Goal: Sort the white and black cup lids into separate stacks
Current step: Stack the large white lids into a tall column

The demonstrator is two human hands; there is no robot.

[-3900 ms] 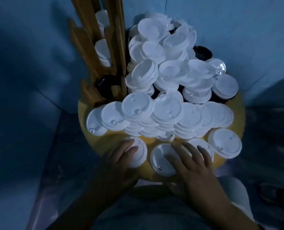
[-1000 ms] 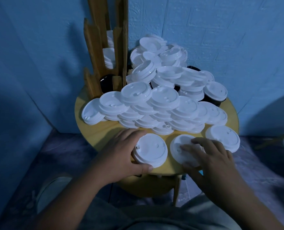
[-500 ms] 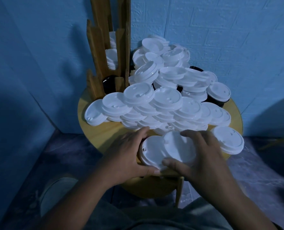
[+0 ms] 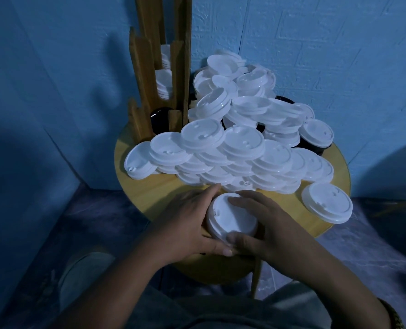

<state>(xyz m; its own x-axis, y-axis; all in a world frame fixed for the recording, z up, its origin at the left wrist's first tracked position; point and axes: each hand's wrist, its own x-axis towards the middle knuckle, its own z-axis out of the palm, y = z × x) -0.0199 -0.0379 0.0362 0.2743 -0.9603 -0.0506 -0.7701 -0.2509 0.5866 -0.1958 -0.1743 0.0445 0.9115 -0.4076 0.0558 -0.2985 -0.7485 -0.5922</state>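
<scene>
Left hand (image 4: 185, 224), right hand (image 4: 278, 231): fingers (image 4: 241, 201) clamped round white lid stack (image 4: 232, 218) at bench (image 4: 147, 193) edge, likely squaring it, apart from mixed heap (image 4: 232, 148).

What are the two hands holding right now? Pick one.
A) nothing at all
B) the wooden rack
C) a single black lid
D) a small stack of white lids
D: the left hand and right hand both curl round the stack of white lids at the near edge of the table.
</scene>
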